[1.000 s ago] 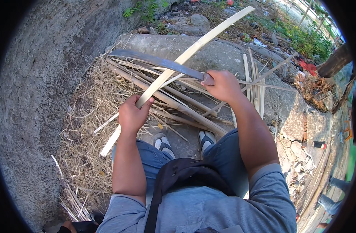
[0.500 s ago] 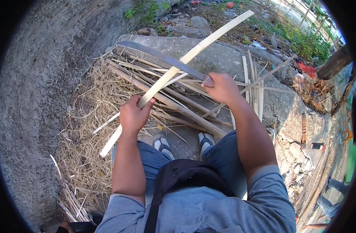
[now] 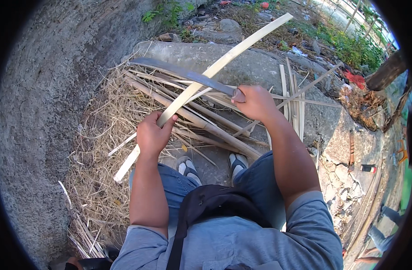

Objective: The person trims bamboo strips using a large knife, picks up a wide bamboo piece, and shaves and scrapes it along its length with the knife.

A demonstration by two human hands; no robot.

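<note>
My left hand [image 3: 155, 133] is closed round the lower part of a long pale bamboo strip [image 3: 233, 52], which slants up from lower left to upper right. In my right hand [image 3: 256, 104] is the handle of a machete [image 3: 174, 69], its long dark blade pointing left. The blade lies across the strip, above my left hand, and seems to touch it. Below both hands, bamboo poles [image 3: 206, 125] and thinner split strips [image 3: 287, 96] lie in a loose heap. Fingers hide part of the machete's handle.
Dry shavings [image 3: 102, 148] cover the ground on my left, beside a rough grey wall [image 3: 39, 112]. A stone slab [image 3: 255, 67] lies beyond the poles. A thick log [image 3: 386, 74] juts in at the far right. Another person's legs [image 3: 380, 238] show at the lower right edge.
The machete has moved down along the strip toward my left hand, with its tip shifting down and left. My left hand keeps its hold nearly in place.
</note>
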